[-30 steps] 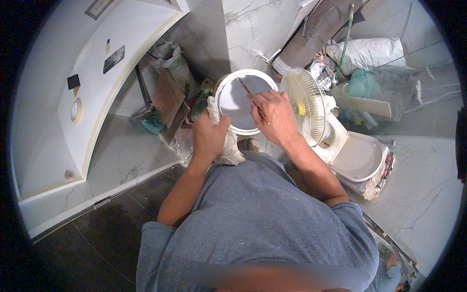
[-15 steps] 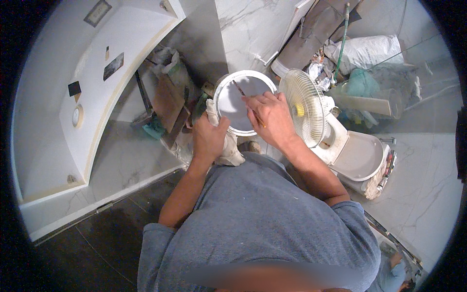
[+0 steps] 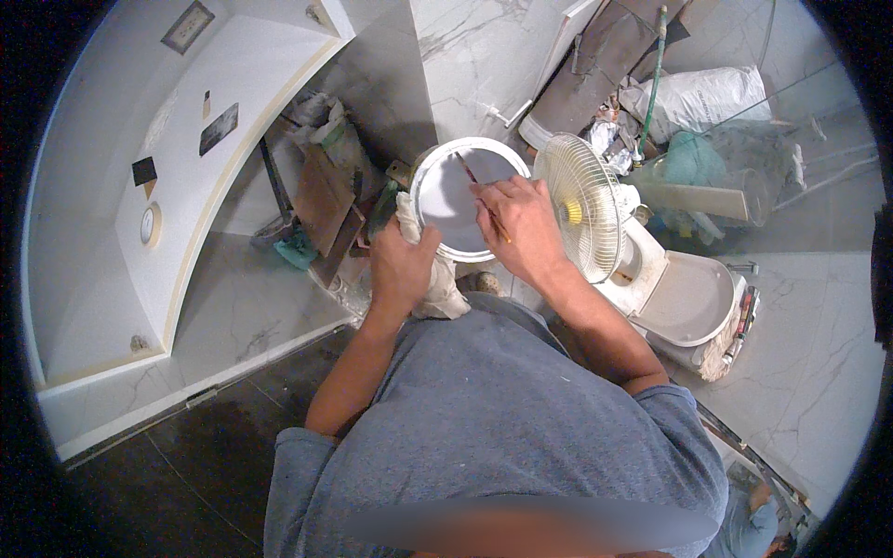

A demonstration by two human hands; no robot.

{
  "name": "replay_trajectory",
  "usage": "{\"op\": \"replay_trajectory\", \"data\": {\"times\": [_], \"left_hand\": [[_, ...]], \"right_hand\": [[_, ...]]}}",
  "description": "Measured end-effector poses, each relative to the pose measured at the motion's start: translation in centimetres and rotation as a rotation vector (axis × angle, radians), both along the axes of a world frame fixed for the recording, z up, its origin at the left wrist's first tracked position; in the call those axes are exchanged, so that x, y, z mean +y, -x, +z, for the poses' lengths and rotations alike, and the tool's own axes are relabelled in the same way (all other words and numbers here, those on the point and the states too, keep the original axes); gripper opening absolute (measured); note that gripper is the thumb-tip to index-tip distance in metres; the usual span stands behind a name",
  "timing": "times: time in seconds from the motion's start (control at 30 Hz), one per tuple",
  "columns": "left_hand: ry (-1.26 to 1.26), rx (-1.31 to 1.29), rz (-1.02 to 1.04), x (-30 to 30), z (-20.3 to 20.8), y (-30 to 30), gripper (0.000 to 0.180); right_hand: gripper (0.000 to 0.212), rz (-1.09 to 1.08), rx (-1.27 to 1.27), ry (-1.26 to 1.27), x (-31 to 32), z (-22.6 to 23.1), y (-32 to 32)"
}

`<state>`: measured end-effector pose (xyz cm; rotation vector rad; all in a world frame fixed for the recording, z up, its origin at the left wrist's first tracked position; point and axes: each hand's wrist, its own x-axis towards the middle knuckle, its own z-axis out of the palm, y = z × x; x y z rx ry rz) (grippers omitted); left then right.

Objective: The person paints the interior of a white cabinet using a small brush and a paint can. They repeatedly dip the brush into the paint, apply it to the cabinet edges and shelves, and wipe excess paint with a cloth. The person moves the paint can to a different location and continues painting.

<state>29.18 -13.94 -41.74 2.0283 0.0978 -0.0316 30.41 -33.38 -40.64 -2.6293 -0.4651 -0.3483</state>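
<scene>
A round white bucket [image 3: 442, 247] with a pale grey-white filling stands in front of me. Over it, my right hand [image 3: 523, 223] is closed around a thin paintbrush [image 3: 470, 173]; its dark tip points to the far side of the bucket and its yellowish end pokes out below my fingers. At the bucket's left rim, my left hand [image 3: 404, 268] grips an off-white rag [image 3: 445, 294], which hangs down toward my shirt and also sticks up past the thumb. Whether the left fingers touch the bucket too I cannot tell.
A white fan [image 3: 581, 209] stands right beside the bucket, with a toilet [image 3: 688, 293] behind it. Bags, boards and a green hose [image 3: 656, 84] crowd the far right. Left are a curved white panel [image 3: 177, 167] and brown boards [image 3: 323, 195]. Another person [image 3: 749, 521] shows at lower right.
The brush and my right hand have shifted slightly to the right. My left hand keeps its hold on the rag, and the whole view has moved very little.
</scene>
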Motion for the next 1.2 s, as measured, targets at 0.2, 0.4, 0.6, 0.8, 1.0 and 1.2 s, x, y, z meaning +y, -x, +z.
{"op": "replay_trajectory", "data": {"times": [0.2, 0.4, 0.6, 0.8, 1.0, 1.2], "left_hand": [[0.022, 0.006, 0.001, -0.1, 0.2, 0.3, 0.035], [0.009, 0.047, 0.007, 0.0, 0.5, 0.2, 0.035], [-0.078, 0.146, 0.072, 0.5, -1.2, -0.9, 0.038], [-0.097, 0.228, 0.147, 1.6, -8.6, -2.4, 0.045], [-0.157, 0.439, 0.179, 2.0, -19.2, -3.6, 0.050], [0.126, 0.634, 0.268, 1.7, -34.2, -4.2, 0.054]], "right_hand": [[0.025, 0.002, 0.004, 0.051, 0.3, 0.1, 0.2], [0.026, 0.009, 0.027, -0.026, 0.4, 0.0, 0.4], [0.022, -0.051, 0.146, -0.369, -1.4, -0.3, 0.9], [0.021, -0.289, 0.458, -0.995, -4.2, -5.6, 1.8], [0.024, -0.517, 0.670, -1.265, -6.4, -11.8, 2.8], [0.028, -0.564, 0.722, -1.252, -5.9, -23.4, 3.0]]}}
